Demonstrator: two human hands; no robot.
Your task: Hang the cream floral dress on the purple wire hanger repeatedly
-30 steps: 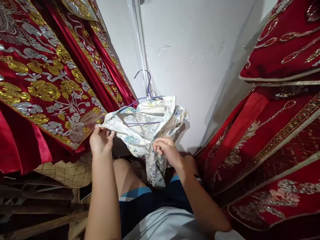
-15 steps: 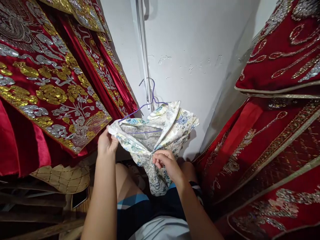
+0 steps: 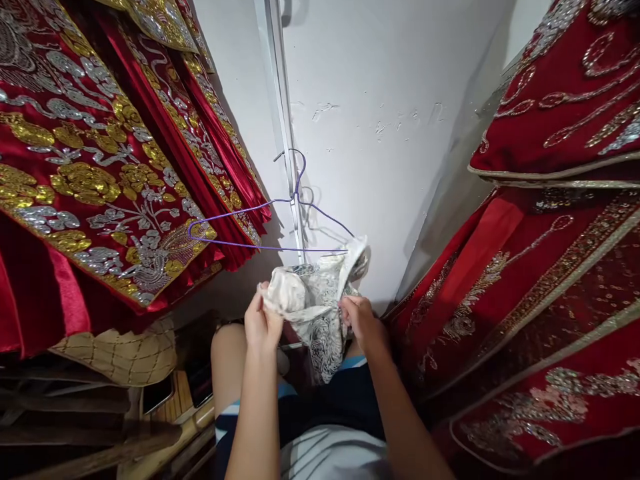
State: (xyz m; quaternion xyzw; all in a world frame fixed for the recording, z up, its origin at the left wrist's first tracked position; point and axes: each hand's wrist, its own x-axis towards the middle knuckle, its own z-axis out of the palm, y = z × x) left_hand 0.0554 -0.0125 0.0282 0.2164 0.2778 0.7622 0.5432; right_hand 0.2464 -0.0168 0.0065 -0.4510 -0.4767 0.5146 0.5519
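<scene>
A pale floral garment [image 3: 320,293] with a collar is gathered between my two hands above my lap. Its left side is off the purple wire hanger [image 3: 270,248], while the hanger's right end still reaches into the garment near the collar. My left hand [image 3: 263,320] is closed on the garment's left edge, fingers pinching the cloth. My right hand [image 3: 359,317] is closed on the garment's front, at the right of the neckline. The hanger's hook [image 3: 295,157] points up by a white metal strip. The garment's lower part hangs bunched over my legs.
Red embroidered clothes [image 3: 105,167] with gold and silver sequins hang on the left, and beaded red clothes [image 3: 545,267] on the right. Ahead is a white wall [image 3: 370,80] with a vertical metal strip [image 3: 280,87]. A phone [image 3: 158,395] lies on wood at lower left.
The garment's left side has come off the hanger, baring the hanger's left arm and lower bar. My left hand moved right and down with the cloth; my right hand shifted slightly right.
</scene>
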